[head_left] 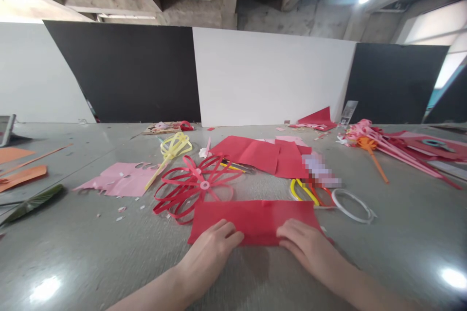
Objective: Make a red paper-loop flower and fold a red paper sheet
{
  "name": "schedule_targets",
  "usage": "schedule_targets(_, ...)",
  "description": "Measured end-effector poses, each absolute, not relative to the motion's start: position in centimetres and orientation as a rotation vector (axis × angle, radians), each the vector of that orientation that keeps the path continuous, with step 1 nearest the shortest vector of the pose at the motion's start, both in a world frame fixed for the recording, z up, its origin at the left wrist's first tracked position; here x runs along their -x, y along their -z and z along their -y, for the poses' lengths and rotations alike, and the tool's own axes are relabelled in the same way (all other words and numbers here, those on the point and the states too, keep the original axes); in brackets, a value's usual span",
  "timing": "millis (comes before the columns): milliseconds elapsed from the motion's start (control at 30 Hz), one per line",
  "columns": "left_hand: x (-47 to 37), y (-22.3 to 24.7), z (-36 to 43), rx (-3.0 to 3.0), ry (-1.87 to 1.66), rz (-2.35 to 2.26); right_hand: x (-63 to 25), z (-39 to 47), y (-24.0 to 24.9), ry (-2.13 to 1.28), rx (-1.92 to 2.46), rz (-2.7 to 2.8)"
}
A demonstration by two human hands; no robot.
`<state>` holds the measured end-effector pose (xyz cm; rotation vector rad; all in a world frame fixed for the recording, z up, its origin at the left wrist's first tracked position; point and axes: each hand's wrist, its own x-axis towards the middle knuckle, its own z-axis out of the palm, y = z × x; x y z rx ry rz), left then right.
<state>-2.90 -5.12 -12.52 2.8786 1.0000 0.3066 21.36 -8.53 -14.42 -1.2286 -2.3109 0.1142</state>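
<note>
A wide piece of red paper [260, 218] lies before me, its near edge between my two hands. My left hand [219, 243] grips that edge left of centre, thumb and fingers together. On the right part of the same edge, my right hand [301, 240] is closed in a similar way. Just beyond the paper's left end is a red paper-strip flower [204, 185] with looped petals, partly overlapped by the sheet. Past the right end sit yellow loops [295, 189] and a white ring of cord or tubing [353, 219].
More red sheets [251, 153] lie farther back. To the left are pink paper with cut holes [124, 180], a yellow strip flower [177, 146], orange paper [25, 177] and a green leaf [36, 204]. An orange flower [368, 146] and pink strips [397, 150] lie right. Panels [270, 77] stand behind.
</note>
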Motion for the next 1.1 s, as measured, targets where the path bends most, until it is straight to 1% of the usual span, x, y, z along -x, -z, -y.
schedule_targets(133,3.0,12.8,5.2,-2.837,-0.291,-1.077,-21.3,8.6,14.0,-0.263,1.229,2.3)
schedule_targets(400,2.8,13.2,5.6,-2.922,-0.27,-1.073,-21.5,8.7,15.2,-0.12,1.227,2.288)
schedule_targets(567,2.6,12.7,5.7,-3.027,-0.177,-1.083,-21.7,8.7,14.8,-0.131,1.209,2.324)
schedule_targets(733,2.5,12.0,5.9,-2.985,-0.096,-1.078,-21.5,8.8,14.1,-0.137,1.194,2.389)
schedule_targets(967,2.9,12.1,5.7,-2.87,-0.23,-1.052,-21.4,8.8,13.9,-0.228,1.246,2.305)
schedule_targets(1100,2.9,12.0,5.8,-2.829,-0.242,-1.106,-21.2,8.8,14.4,-0.182,1.229,2.286)
